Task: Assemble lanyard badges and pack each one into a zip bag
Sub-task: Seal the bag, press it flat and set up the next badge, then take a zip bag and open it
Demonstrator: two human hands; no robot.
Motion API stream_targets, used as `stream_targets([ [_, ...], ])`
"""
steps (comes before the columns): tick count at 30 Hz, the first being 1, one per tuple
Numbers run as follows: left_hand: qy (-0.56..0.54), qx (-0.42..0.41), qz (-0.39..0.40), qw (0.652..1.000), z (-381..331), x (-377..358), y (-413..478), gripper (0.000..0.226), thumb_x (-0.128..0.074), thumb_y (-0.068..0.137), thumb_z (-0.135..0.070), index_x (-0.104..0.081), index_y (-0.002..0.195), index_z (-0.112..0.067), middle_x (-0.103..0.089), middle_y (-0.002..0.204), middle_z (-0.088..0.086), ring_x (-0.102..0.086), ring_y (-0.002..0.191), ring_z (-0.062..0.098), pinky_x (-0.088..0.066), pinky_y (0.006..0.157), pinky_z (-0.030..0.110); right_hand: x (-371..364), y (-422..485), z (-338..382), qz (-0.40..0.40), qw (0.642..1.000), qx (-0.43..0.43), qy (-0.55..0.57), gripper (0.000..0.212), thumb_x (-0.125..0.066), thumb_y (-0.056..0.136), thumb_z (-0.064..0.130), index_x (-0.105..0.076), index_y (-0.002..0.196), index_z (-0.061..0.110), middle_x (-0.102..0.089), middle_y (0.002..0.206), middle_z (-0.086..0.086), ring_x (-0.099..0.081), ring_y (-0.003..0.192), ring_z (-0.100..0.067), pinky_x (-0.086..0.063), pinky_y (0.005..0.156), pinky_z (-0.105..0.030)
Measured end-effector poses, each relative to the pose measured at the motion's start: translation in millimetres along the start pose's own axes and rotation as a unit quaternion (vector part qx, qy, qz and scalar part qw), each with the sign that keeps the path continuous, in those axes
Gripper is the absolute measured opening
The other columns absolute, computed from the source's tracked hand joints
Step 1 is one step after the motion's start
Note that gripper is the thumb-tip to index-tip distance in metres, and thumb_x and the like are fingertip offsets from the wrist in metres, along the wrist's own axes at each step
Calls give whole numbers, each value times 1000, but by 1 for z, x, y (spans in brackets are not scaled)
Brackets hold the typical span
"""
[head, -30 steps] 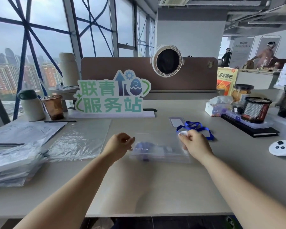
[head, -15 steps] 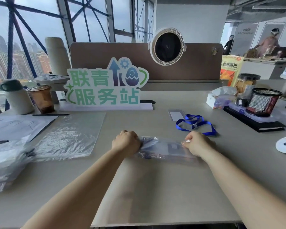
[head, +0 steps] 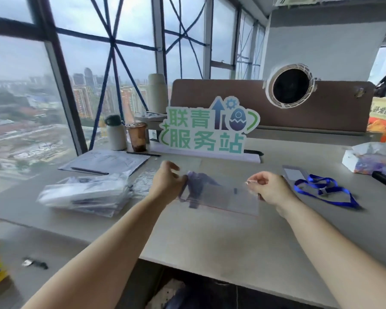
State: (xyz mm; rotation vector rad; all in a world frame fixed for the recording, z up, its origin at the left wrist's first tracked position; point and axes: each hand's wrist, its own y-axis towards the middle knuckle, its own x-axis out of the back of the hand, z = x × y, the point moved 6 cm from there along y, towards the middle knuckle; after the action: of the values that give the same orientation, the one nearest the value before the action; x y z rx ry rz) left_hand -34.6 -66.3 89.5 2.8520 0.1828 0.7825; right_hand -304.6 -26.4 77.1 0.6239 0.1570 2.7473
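Left hand (head: 168, 185) and right hand (head: 269, 188) each pinch one end of clear zip bag (head: 221, 196), held above tabletop (head: 210, 239). Blue lanyard (head: 196, 186) bunched inside. Grip tight, both sides.

The zip bag (head: 230, 197) is clear with a thin red line along its lower edge; its blurred contents appear dark blue-purple. The loose lanyard (head: 321, 190) is royal blue. The sign (head: 206, 132) shows green and teal characters on white, and the table (head: 210, 237) is pale grey-beige.

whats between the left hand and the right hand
In the head view, a clear zip bag holding a bundled blue lanyard stretches from the left hand to the right hand.
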Motion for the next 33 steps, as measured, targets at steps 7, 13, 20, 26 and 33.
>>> stream_targets([
  [7, 26, 2, -157, 987, 65, 156, -9, 10, -62, 87, -14, -59, 83, -22, -72, 82, 8, -52, 54, 15, -37, 49, 23, -147, 6, 82, 129, 982, 37, 133, 12, -70, 82, 9, -60, 88, 11, -62, 87, -5, -59, 78, -17, -54, 69, -30],
  [13, 58, 14, -197, 979, 95, 233, 4, 26, -58, 90, -10, -67, 114, -8, -69, 108, 9, -63, 91, 20, -45, 78, 24, -243, 19, 130, 158, 969, 41, 184, 14, -68, 85, 14, -58, 91, 7, -60, 78, -6, -53, 61, -15, -51, 62, -27],
  [20, 164, 55, -117, 978, 146, 239, 46, 12, -64, 86, -22, -62, 91, -11, -63, 90, 9, -58, 87, 24, -43, 74, 31, -311, 45, 134, 152, 980, 78, 100, 16, -69, 84, 17, -55, 89, 11, -59, 74, -5, -55, 63, -20, -52, 71, -37],
  [26, 280, 118, -58, 951, 194, 223, 58, 56, -51, 92, -45, -42, 140, -18, -45, 145, 5, -39, 133, 25, -28, 107, 31, -330, 47, 110, 185, 973, 125, -59, 23, -69, 82, 35, -56, 92, 18, -59, 88, 2, -55, 81, -18, -42, 69, -27],
  [33, 285, 61, -138, 947, 169, 233, 53, 59, -52, 90, -47, -38, 141, -22, -36, 149, 3, -29, 138, 25, -22, 111, 37, -301, 49, 112, 176, 974, 135, -39, 18, -60, 89, 33, -59, 95, 16, -60, 91, 2, -57, 88, -18, -46, 79, -30],
])
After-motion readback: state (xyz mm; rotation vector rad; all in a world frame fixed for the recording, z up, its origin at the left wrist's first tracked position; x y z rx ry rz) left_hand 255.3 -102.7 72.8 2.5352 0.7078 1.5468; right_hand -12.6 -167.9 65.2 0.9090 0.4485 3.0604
